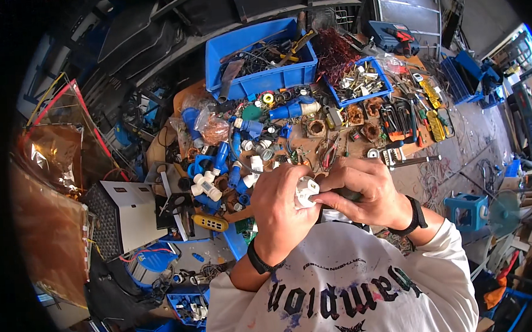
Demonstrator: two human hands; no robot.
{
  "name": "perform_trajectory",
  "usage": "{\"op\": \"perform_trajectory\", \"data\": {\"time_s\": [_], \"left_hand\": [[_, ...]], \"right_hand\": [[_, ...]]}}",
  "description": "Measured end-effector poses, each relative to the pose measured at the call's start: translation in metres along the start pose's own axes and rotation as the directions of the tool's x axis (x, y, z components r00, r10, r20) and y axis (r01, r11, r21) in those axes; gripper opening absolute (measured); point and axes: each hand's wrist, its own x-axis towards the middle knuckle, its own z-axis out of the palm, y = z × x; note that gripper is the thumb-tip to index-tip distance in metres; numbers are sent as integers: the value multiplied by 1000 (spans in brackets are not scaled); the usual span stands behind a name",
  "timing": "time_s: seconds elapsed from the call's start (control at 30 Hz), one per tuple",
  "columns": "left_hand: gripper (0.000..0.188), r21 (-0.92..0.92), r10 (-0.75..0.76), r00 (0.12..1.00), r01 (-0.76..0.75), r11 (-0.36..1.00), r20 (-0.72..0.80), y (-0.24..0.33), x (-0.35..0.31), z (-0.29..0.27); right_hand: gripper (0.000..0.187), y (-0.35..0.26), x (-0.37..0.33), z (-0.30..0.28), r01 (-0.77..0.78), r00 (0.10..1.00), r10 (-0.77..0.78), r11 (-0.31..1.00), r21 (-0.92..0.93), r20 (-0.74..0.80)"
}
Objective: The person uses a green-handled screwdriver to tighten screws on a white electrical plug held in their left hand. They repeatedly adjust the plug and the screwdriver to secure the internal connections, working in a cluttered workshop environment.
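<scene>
Close to my chest, my left hand (pixel 278 202) is closed around a short white cylindrical plastic piece (pixel 305 194), its end facing up. My right hand (pixel 365 190) is beside it with the fingers curled in, the thumb reaching to the white piece. A bit of something dark green (pixel 350 194) shows between the right fingers; its kind is hidden. Beyond my hands on the table lie blue and white plastic connectors, among them a large blue plug (pixel 293 109) and a white branched fitting (pixel 206 187).
A blue crate (pixel 262 82) of cables and tools stands at the back. Right of it, a smaller blue tray (pixel 374 95) holds metal parts. Hex keys (pixel 397 120) and pliers (pixel 328 154) lie on the table. A yellow power strip (pixel 210 222) is at the left, a blue stool (pixel 467 210) at the right.
</scene>
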Motion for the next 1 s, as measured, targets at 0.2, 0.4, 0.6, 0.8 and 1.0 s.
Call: {"op": "perform_trajectory", "data": {"time_s": [0.2, 0.4, 0.6, 0.8, 1.0], "left_hand": [[35, -21, -12, 1000, 13, 1000, 3, 2, 3, 1], [35, -96, -118, 992, 122, 988, 54, 2, 1, 0], [37, -25, -41, 999, 41, 999, 14, -1, 3, 2], [37, -7, -55, 998, 55, 998, 15, -5, -1, 4], [37, -39, -55, 998, 56, 998, 10, -3, 2, 2]], "right_hand": [[12, -5, 0, 0, -100, 994, 104, 978, 183, -16], [11, -8, 2, 1, -199, 979, 202, 960, 199, 5], [15, -7, 3, 0, -229, 973, 229, 970, 76, 14], [13, -10, 5, 1, -199, 980, 199, 976, 84, 0], [13, -8, 4, 2, -305, 952, 299, 934, 188, 58]]}}
